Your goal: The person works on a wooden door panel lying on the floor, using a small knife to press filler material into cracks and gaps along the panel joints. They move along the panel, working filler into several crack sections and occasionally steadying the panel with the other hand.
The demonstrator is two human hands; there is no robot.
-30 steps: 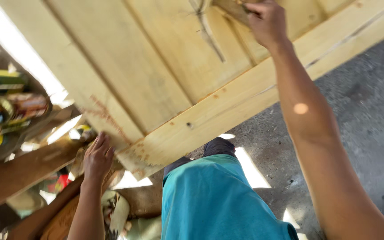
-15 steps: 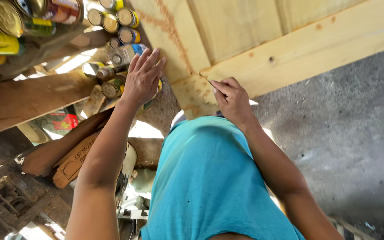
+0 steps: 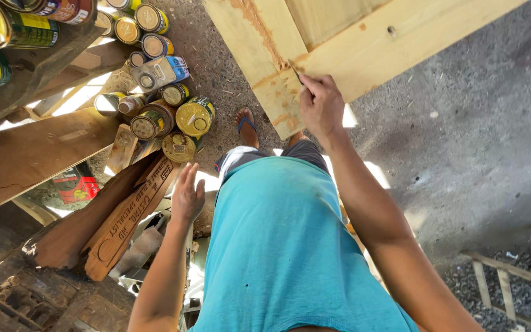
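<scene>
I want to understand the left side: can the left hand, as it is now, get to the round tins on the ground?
Probably yes. The left hand is open and holds nothing, and the tins lie just beyond it on the ground. Only dark wooden planks lie beside its way; the person would likely have to bend.

Your pale wooden panel (image 3: pixel 339 43) slants overhead, its corner rough and orange-stained. A thin dark blade (image 3: pixel 295 71) touches that corner's edge.
</scene>
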